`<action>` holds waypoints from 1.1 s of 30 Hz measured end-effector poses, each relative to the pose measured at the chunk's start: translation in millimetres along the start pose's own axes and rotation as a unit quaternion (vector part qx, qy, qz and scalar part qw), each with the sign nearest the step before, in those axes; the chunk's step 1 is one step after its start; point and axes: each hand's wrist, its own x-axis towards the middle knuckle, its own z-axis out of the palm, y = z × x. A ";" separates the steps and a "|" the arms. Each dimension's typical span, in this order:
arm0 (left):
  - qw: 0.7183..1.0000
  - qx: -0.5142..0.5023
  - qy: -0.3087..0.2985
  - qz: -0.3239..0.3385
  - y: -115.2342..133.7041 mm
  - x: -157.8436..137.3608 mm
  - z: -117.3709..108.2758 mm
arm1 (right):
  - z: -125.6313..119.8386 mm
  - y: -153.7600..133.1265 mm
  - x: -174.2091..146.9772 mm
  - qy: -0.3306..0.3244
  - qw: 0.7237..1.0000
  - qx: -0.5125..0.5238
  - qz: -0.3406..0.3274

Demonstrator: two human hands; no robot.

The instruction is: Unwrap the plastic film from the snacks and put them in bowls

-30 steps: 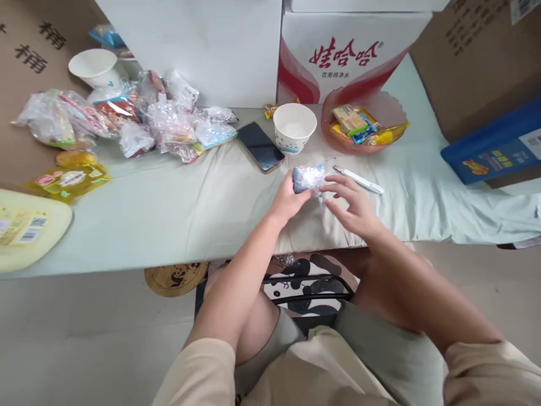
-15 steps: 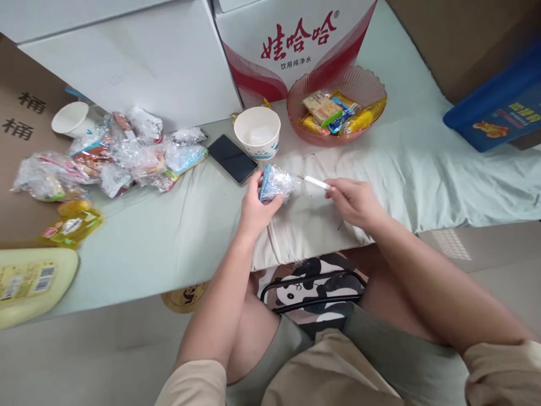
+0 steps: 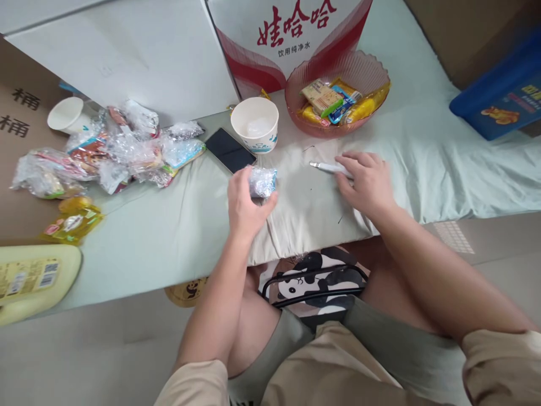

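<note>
My left hand (image 3: pixel 246 204) is closed round a small blue packet in clear bubble wrap (image 3: pixel 262 182), thumb on the near side and fingers behind. It sits just above the cloth, close to the phone. My right hand (image 3: pixel 367 183) is palm down near the cloth, its thumb and fingertips at the handle of a slim white utility knife (image 3: pixel 332 167). The knife's metal tip points left toward the packet, well apart from it. Behind my left hand lies a dark phone (image 3: pixel 230 150), and a white paper cup (image 3: pixel 255 125) with something whitish inside stands beside it.
A pink glass bowl (image 3: pixel 311 127) of wrapped snacks stands behind my right hand. At left lie several bubble-wrapped packets (image 3: pixel 135 149), a tipped paper cup (image 3: pixel 67 115) and a yellow pouch (image 3: pixel 74 221). White boxes (image 3: pixel 122 62) line the back; a blue container (image 3: pixel 499 107) is far right.
My hands have moved apart. The left hand and packet shifted left, with the packet turned. My right hand moved right with the knife, lowering it toward the cloth, now palm down.
</note>
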 end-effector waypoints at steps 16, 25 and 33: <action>0.871 -0.411 -0.031 -0.267 16.6 -9.7 6.5 | 30.2 -64.9 -14.7 -0.180 0.930 0.310 -0.085; 0.813 -0.487 -0.010 -0.320 15.0 -5.0 -4.5 | 34.3 -65.7 -11.9 -0.130 0.954 0.260 -0.075; 0.779 -0.487 0.024 -0.394 2.3 -1.8 -4.8 | 37.2 -65.1 -14.1 -0.112 0.965 0.224 -0.080</action>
